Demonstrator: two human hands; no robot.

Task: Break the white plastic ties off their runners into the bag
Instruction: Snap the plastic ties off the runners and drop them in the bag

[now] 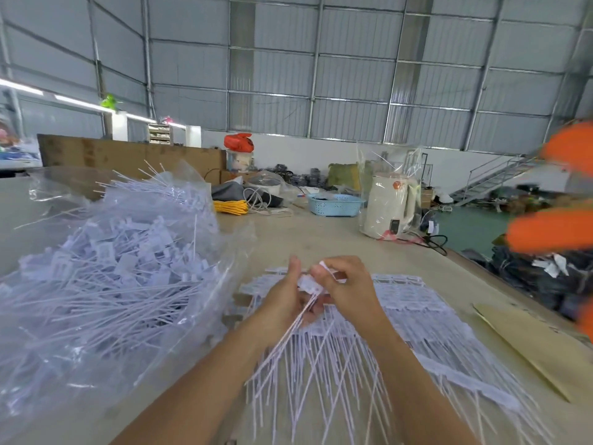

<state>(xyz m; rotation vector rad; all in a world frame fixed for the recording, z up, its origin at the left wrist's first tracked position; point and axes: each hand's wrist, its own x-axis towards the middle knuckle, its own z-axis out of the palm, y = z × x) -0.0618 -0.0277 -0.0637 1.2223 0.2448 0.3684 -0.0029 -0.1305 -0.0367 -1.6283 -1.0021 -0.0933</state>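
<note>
To your left, the clear bag heaped with loose ties bulged high and wide, its open mouth reaching almost to your left hand, so little room lay between them. Beneath and to the right of your right hand, sheets of ties on runners covered the table, their tails fanning toward you. Beyond your hands the tabletop lay bare up to the blue basket and the white kettle in its plastic wrap. A flat cardboard sheet lay at the right edge, and blurred orange shapes crowded in from the far right.
</note>
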